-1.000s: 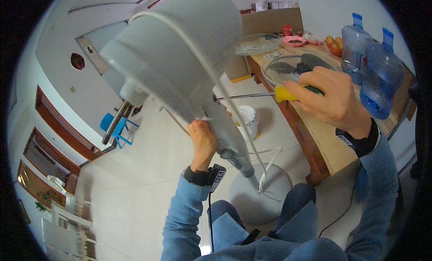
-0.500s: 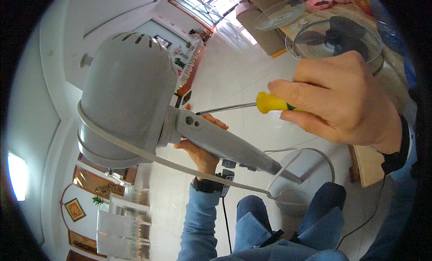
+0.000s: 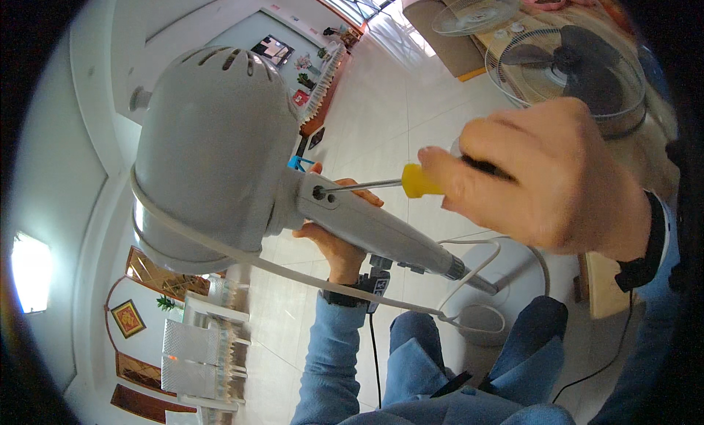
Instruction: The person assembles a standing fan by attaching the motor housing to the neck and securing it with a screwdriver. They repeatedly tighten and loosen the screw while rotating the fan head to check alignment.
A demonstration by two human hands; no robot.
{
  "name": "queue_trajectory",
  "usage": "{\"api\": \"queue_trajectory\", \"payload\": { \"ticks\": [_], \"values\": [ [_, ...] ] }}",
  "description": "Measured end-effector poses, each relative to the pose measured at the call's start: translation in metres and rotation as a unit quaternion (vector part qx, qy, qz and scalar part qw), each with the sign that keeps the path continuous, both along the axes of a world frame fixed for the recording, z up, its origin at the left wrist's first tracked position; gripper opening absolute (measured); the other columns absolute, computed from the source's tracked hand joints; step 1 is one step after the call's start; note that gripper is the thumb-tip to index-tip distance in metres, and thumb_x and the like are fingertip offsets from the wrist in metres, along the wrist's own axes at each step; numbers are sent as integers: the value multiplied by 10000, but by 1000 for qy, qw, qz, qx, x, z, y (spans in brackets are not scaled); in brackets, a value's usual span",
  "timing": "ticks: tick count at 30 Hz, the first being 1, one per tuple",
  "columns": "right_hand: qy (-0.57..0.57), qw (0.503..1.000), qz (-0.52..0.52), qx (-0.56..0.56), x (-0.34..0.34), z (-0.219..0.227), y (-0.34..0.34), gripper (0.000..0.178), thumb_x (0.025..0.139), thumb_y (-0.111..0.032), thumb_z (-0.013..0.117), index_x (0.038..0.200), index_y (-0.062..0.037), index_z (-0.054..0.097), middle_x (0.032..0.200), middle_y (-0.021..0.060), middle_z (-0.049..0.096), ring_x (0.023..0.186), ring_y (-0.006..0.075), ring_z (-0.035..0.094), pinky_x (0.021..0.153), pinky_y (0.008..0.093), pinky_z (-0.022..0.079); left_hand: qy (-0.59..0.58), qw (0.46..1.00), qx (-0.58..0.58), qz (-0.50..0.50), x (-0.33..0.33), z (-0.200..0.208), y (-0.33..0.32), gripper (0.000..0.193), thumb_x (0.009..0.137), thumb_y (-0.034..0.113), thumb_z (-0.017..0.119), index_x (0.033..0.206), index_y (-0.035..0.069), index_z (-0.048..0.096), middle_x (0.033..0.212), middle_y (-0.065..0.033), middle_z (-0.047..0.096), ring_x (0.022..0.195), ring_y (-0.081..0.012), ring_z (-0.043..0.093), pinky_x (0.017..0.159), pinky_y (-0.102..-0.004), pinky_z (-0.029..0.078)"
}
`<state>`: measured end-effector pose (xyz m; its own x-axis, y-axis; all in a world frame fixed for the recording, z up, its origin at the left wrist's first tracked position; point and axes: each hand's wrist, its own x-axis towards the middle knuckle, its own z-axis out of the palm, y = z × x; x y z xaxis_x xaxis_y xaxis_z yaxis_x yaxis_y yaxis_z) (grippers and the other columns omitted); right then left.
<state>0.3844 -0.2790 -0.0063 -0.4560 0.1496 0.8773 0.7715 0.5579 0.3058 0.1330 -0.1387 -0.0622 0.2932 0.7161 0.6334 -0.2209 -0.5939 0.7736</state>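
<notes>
The grey rounded motor housing (image 3: 216, 146) of a pedestal fan fills the left of the view, slanting on its grey neck (image 3: 370, 227). My left hand (image 3: 337, 250) is closed around the neck from behind, with thumb and fingertips showing on either side. In my right hand (image 3: 539, 179) is a screwdriver (image 3: 418, 181) with a yellow handle and thin metal shaft. Its tip is in the larger of two round holes near the top of the neck. A pale power cord (image 3: 293, 274) loops around the housing and runs down toward the base.
The fan's round base (image 3: 473, 275) stands on the tiled floor before my knees. At upper right, a wooden table (image 3: 612, 177) carries dark fan blades (image 3: 598, 77) in a wire guard and a second round guard (image 3: 477, 13). White chairs (image 3: 194, 355) stand at lower left.
The screwdriver tip has moved from the neck's far edge into the larger hole. My right hand has shifted slightly down and left, and the view has turned a little.
</notes>
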Motion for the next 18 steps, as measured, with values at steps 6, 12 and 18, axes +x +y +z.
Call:
{"api": "queue_trajectory", "payload": {
  "ticks": [6, 12, 18],
  "values": [
    [-51, 997, -47, 38, -21, 5, -16, 280, 673, -141, 745, 894, 11, 665, 713, 75, 568, 541, 130, 500, 428, 223, 362, -9, 999, -7, -45, 4, 3, 2, 1038, 686, 884, 239, 1379, 112, 275, 847, -151, 599, 686, -235, 664, 599, -372, 601],
    [-111, 990, -83, 9, -25, 30, -21, 218, 715, -110, 716, 887, 11, 660, 711, 95, 595, 568, 158, 548, 455, 249, 389, -65, 996, -27, -48, -1, -2, 7, 992, 699, 838, 406, 1345, 91, 310, 854, -153, 615, 712, -251, 659, 573, -376, 586],
    [48, 957, 9, -285, -10, 56, 5, 239, 753, -161, 699, 912, 12, 653, 766, 118, 617, 658, 211, 595, 614, 314, 463, -11, 991, -10, -135, -13, -5, 13, 1023, 698, 861, 319, 1399, 118, 276, 884, -118, 583, 725, -237, 625, 655, -371, 550]
  ]
}}
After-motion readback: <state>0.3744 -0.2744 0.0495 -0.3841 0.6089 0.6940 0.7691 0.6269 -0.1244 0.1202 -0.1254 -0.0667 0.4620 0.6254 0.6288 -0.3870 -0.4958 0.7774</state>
